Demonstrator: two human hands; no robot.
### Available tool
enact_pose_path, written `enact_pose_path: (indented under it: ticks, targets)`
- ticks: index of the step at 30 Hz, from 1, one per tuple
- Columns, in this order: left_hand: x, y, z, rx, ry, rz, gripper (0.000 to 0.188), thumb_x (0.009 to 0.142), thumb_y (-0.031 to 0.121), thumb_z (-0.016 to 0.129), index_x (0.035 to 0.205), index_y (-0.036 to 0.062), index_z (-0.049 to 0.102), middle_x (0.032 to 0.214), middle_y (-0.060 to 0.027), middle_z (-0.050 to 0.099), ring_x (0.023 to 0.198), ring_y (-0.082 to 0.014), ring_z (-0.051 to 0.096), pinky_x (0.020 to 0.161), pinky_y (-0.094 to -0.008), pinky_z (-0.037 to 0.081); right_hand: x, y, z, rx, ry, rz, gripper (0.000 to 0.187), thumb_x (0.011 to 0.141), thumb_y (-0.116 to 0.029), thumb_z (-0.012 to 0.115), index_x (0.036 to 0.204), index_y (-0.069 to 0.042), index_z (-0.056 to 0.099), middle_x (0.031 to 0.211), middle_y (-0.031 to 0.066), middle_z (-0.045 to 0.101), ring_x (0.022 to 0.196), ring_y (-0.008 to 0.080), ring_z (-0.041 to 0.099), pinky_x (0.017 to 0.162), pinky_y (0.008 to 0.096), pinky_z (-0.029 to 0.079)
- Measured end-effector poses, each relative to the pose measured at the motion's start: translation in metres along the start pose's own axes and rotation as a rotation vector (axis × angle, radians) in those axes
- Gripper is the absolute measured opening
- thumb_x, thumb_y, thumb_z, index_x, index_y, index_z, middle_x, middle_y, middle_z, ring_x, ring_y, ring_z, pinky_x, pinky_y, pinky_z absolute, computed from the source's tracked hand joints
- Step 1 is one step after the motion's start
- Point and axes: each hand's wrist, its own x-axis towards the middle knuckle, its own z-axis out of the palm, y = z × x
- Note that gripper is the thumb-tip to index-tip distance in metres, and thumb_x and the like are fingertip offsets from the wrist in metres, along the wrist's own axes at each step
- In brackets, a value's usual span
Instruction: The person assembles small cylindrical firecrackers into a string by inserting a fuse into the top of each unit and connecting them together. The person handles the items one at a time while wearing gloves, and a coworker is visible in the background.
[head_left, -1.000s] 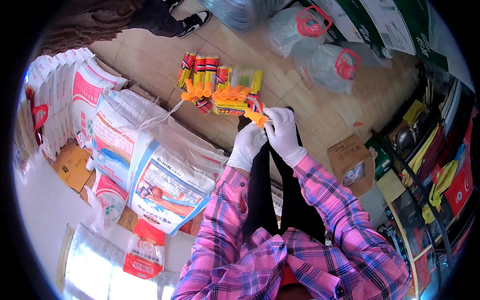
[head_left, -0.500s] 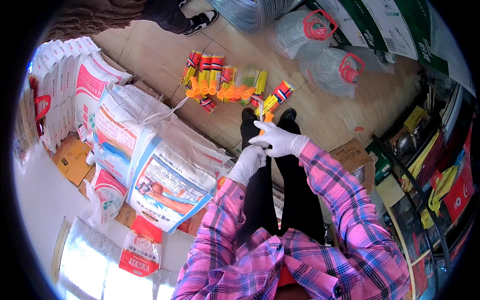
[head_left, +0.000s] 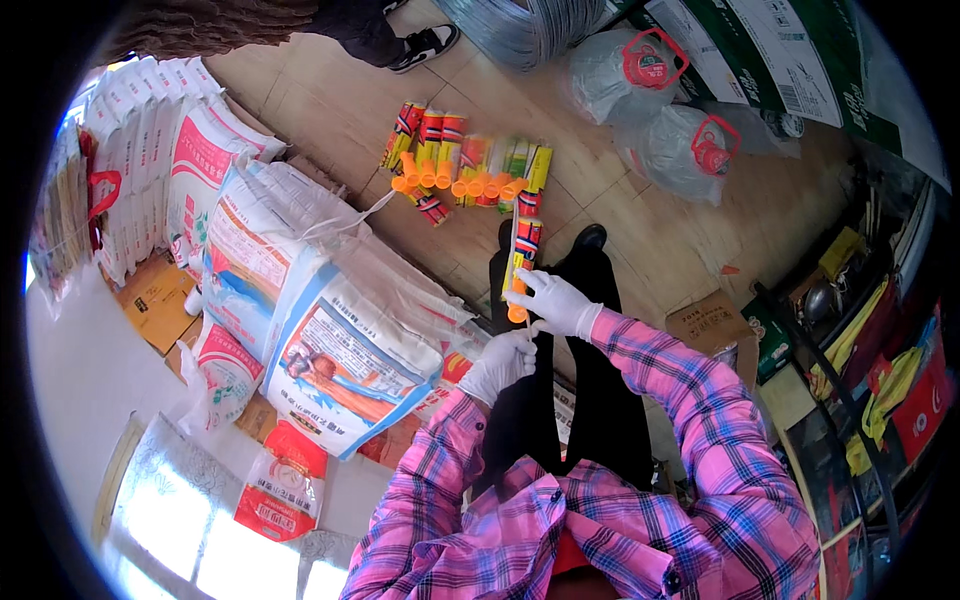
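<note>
My right hand (head_left: 556,301), in a white glove, has its fingers closed around the orange end of a red-and-yellow tube (head_left: 524,247). A thin white strip (head_left: 515,222) runs along that tube toward the row beyond. My left hand (head_left: 500,366), also gloved, is closed just below and left of it. What its fingers grip is hidden. Beyond both hands, a row of red-and-yellow tubes (head_left: 450,138) with orange ends (head_left: 443,180) lies across the floor. A white strap (head_left: 370,208) stretches from the row's left end toward the stacked sacks.
Printed white sacks (head_left: 345,365) are stacked at the left. Clear plastic jugs with red handles (head_left: 650,62) stand at the far right, near a coil of grey wire (head_left: 520,30). A cardboard box (head_left: 715,325) is right of my legs. Another person's shoe (head_left: 425,46) shows at the top.
The held tube has swung from leaning right to nearly straight ahead, and more of its orange end shows. My hands have moved apart, the left slightly lower. The whole view has shifted a little.
</note>
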Motion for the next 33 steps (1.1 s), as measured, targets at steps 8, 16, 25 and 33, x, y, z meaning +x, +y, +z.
enact_pose_path:
  ticks: [8,16,25,33]
  targets:
    - [-0.023,-0.024,0.025,1.136,0.214,0.668,0.018,0.081,0.000,0.045,0.085,0.0014,0.062,0.077,-0.0102,0.060,0.084,-0.0255,0.057,0.082,-0.0347,0.045,0.018,0.001,0.006,0.202,0.314,0.069,0.049,0.072,-0.019,0.072,0.119,-0.014,0.059,0.134,0.0175,0.046,0.120,0.0340,0.048,0.099,0.0402,0.042]
    - [-0.056,-0.025,0.073,1.400,-0.049,0.805,0.009,0.079,-0.004,0.050,0.077,0.0035,0.055,0.079,-0.0128,0.050,0.081,-0.0299,0.053,0.075,-0.0350,0.045,0.030,0.059,0.024,0.420,0.518,0.492,0.093,0.070,-0.012,0.072,0.145,-0.003,0.018,0.148,0.0244,0.024,0.120,0.0431,0.047,0.096,0.0431,0.045]
    - [-0.096,-0.005,0.095,1.031,-0.180,0.709,0.010,0.088,-0.003,0.049,0.079,0.0017,0.052,0.085,-0.0072,0.048,0.081,-0.0203,0.050,0.076,-0.0292,0.042,0.095,0.109,0.040,0.462,0.340,0.425,0.098,0.073,-0.010,0.072,0.148,-0.005,0.009,0.148,0.0245,0.024,0.125,0.0425,0.043,0.099,0.0413,0.043]
    - [-0.114,0.008,0.096,0.977,-0.313,0.690,0.015,0.084,-0.012,0.047,0.083,0.0028,0.051,0.088,-0.0084,0.047,0.084,-0.0229,0.050,0.075,-0.0303,0.044,0.134,0.142,0.058,0.247,0.136,0.469,0.103,0.072,-0.014,0.072,0.149,-0.006,0.004,0.150,0.0256,0.019,0.115,0.0426,0.053,0.096,0.0421,0.046]
